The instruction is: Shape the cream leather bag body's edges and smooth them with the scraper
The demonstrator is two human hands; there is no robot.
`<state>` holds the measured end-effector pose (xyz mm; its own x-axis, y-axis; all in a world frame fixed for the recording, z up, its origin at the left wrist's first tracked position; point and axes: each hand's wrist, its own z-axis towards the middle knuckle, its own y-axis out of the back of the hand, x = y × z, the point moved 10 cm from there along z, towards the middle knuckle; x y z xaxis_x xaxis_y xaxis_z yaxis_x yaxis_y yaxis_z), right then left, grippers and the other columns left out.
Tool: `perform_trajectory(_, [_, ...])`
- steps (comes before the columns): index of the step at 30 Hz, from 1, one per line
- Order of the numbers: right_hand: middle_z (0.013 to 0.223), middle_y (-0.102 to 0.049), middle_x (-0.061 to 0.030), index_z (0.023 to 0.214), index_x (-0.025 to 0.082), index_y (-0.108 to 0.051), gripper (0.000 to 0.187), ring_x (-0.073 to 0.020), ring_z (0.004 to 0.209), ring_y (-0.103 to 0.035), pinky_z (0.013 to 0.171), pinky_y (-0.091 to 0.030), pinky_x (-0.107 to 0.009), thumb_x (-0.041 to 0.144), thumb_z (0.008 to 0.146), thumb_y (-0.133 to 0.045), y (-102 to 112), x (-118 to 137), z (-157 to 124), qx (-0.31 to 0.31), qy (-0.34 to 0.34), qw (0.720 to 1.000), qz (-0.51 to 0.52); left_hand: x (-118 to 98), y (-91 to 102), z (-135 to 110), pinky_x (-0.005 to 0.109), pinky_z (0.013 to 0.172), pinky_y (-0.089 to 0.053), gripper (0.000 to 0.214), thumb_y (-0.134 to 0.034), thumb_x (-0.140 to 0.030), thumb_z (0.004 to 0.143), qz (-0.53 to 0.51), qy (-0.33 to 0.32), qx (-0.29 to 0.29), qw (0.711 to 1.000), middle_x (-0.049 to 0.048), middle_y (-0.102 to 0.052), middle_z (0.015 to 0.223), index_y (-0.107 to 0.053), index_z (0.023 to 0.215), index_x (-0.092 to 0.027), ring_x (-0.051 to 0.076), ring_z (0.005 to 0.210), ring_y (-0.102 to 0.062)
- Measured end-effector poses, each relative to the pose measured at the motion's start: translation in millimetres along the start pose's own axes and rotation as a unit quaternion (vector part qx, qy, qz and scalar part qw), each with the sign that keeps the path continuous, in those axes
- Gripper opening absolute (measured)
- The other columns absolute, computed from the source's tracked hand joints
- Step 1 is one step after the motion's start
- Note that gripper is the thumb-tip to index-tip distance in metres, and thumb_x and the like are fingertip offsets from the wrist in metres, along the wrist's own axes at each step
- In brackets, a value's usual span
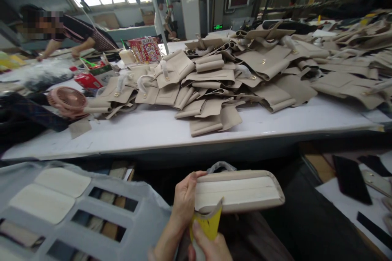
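Note:
Low in the middle of the head view, my left hand (183, 200) grips the near left end of a beige handbag (280, 193). The bag lies on its side across my lap, a long white panel (235, 189) facing up and a wrapped handle (222, 166) arching behind it. My right hand (212, 246) is closed around a yellow tool with a curved, pointed grey edge (210, 222). Its edge reaches the near left corner of the white panel; whether it presses on it I cannot tell. Part of my left fingers is hidden behind the bag.
A white table (147, 134) ahead bears a heap of beige bag pieces (211, 77) and a pink fan (67, 101). To my left, a grey rack with openings (113, 179) holds white panels (43, 202). A phone (352, 179) lies right. A person (85, 36) leans over, far left.

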<state>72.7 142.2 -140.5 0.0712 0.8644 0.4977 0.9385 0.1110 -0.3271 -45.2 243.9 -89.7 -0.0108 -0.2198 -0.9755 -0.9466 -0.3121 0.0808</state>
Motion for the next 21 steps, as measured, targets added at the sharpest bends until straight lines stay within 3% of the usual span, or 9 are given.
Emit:
perform_trajectory(3, [0.046,-0.050,-0.0001,0.064,0.013,-0.066,0.074,-0.0091,0.042,-0.044,0.048,-0.044,-0.026,0.086,0.051,-0.071,-8.5,1.7,2.5,0.047,-0.007,0.999,0.019,-3.5,-3.8,-1.7,0.026,0.063,-0.047,0.056,-0.045,-0.062,0.094,0.022,0.012,0.001,1.000,0.0093,-0.074,0.091,-0.074,0.100,-0.015,0.021,0.078,-0.064])
perform_trajectory(10, [0.043,-0.051,-0.0003,0.069,0.012,-0.062,0.076,-0.0119,0.037,-0.048,0.041,-0.038,-0.024,0.087,0.058,-0.066,-18.9,13.3,6.6,0.176,-0.004,0.984,-0.022,2.7,-1.8,-2.2,0.024,0.062,-0.044,0.052,-0.044,-0.059,0.096,0.053,0.016,-0.011,0.998,0.0074,-0.073,0.087,-0.073,0.098,-0.016,0.018,0.073,-0.061])
perform_trajectory(15, [0.044,-0.052,-0.0011,0.072,0.011,-0.060,0.076,-0.0124,0.037,-0.049,0.041,-0.037,-0.023,0.086,0.060,-0.065,-18.3,11.5,7.7,0.209,-0.025,0.977,-0.019,-5.0,-2.1,-1.4,0.023,0.060,-0.041,0.049,-0.042,-0.056,0.098,0.113,0.009,-0.018,0.993,0.0036,-0.070,0.080,-0.073,0.097,-0.019,0.016,0.069,-0.057])
perform_trajectory(21, [0.041,-0.049,0.0015,0.074,0.012,-0.058,0.073,-0.0111,0.033,-0.045,0.038,-0.034,-0.021,0.083,0.061,-0.067,-20.3,15.1,7.6,0.224,-0.048,0.973,0.005,-18.3,-5.4,2.0,0.023,0.058,-0.038,0.048,-0.042,-0.053,0.098,0.170,-0.008,-0.039,0.985,0.0011,-0.065,0.071,-0.070,0.082,-0.018,0.014,0.065,-0.053])
